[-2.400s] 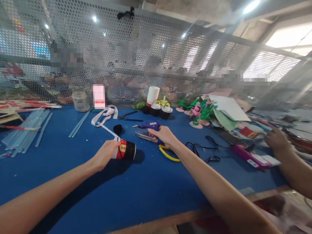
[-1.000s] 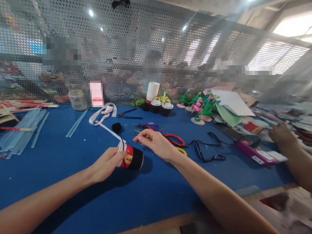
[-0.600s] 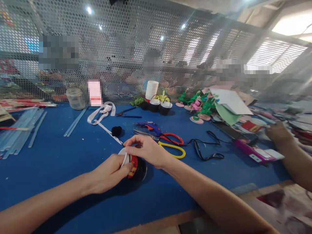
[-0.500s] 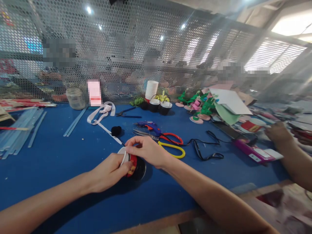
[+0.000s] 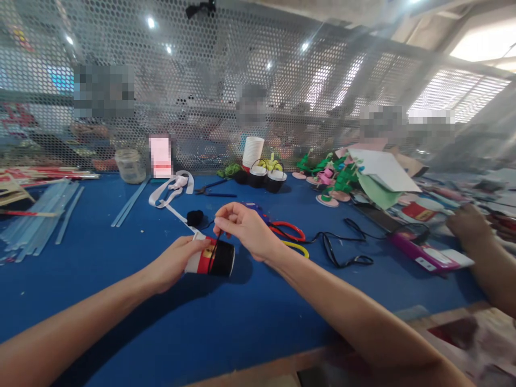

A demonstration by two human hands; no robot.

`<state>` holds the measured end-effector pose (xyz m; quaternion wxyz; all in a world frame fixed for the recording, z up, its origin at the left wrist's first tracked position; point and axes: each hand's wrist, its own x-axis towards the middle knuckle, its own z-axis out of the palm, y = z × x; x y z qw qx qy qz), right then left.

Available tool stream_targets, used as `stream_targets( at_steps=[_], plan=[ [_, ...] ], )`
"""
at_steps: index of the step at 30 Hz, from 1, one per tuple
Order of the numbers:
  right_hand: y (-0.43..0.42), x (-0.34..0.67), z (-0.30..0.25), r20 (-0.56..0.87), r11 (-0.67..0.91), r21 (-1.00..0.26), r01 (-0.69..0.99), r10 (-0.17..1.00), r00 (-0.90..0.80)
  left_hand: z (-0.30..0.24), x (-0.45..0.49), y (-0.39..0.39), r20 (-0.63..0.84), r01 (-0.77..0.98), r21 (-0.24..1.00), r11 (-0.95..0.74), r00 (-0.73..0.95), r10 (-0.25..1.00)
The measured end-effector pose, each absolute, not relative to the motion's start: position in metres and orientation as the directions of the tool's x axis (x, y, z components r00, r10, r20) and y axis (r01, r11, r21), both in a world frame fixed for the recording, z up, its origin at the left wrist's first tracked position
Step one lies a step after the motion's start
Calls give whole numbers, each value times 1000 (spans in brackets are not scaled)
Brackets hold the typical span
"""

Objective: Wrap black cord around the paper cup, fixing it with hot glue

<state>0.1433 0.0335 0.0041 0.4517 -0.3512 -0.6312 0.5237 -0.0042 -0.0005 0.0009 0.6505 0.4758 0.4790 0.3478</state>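
Blue bench (image 5: 161, 336) before perforated metal screen (image 5: 226, 70). From where I stand: one cup (image 5: 222, 261), wrapped black and red, tipped sideways over bench, left hand (image 5: 171, 263) gripping its white end; writing on gold patch too small to read. Right hand (image 5: 250, 228) pinches one black strand (image 5: 212, 257) above cup. One yarn ball (image 5: 195, 217) just beyond. Farther back: two handled buckets (image 5: 258, 179), one stack of white cups (image 5: 253, 150), one jar (image 5: 130, 167); contents unclear.

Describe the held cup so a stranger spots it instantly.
Over the blue table, find the camera wearer's left hand. It grips a tipped cup banded white, red and black; unlike the two upright black-and-white buckets farther back, it shows a red band.
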Motion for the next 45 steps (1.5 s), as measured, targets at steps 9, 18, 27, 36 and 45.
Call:
stream_targets(
  at_steps=[9,18,27,36,45],
  plan=[
    [36,143,13,287,289,-957,-37,909,-303,0,-4,4,-375,-74,914,400,228,899],
    [41,141,11,360,371,-928,2,901,-241,2,-1,3,-423,29,906,423,129,897],
    [36,143,17,402,420,-907,41,890,-216,-1,-5,4,-439,-27,892,450,176,881],
    [35,143,18,424,436,-900,20,883,-203,-7,-6,8,-426,-14,901,434,174,888],
    [37,143,15,434,447,-894,19,877,-204,-11,-3,1,-345,132,934,331,102,933]
  ],
)
